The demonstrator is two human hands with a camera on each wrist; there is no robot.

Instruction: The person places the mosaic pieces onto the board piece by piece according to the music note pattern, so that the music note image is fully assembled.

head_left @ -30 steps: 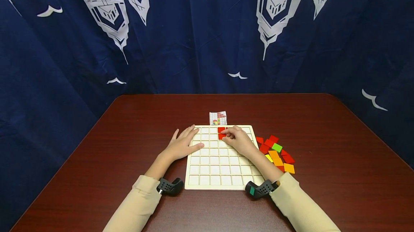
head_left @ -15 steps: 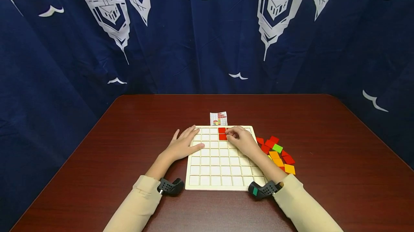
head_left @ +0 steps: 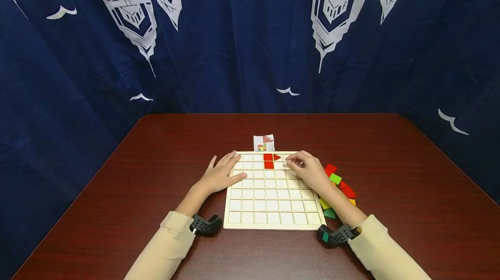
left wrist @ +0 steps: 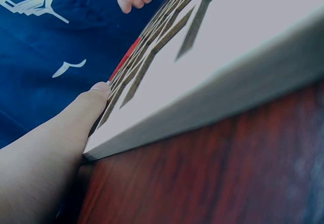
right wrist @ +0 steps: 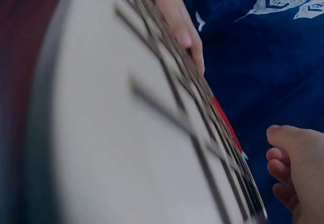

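Observation:
A cream grid board (head_left: 258,194) lies flat on the table. Near its far edge sit two red square tiles (head_left: 268,165), one behind the other, with a red triangle tile (head_left: 277,157) just right of the far one, pointing right. My left hand (head_left: 218,177) rests on the board's left edge, fingers spread and thumb (left wrist: 100,88) over the rim. Above the board's far right part is my right hand (head_left: 308,170), right of the triangle tile. In the right wrist view its fingers (right wrist: 281,169) are loosely bent, with nothing seen between them.
Several loose red, green and yellow tiles (head_left: 335,179) lie right of the board, partly hidden by the right forearm. A small printed card (head_left: 264,143) with a coloured grid pattern lies just beyond the board. A dark blue curtain (head_left: 250,54) hangs behind the table (head_left: 187,141).
My right hand has let go of the red triangle tile and moved right, uncovering it beside the far red square. My left hand has stayed on the board's edge.

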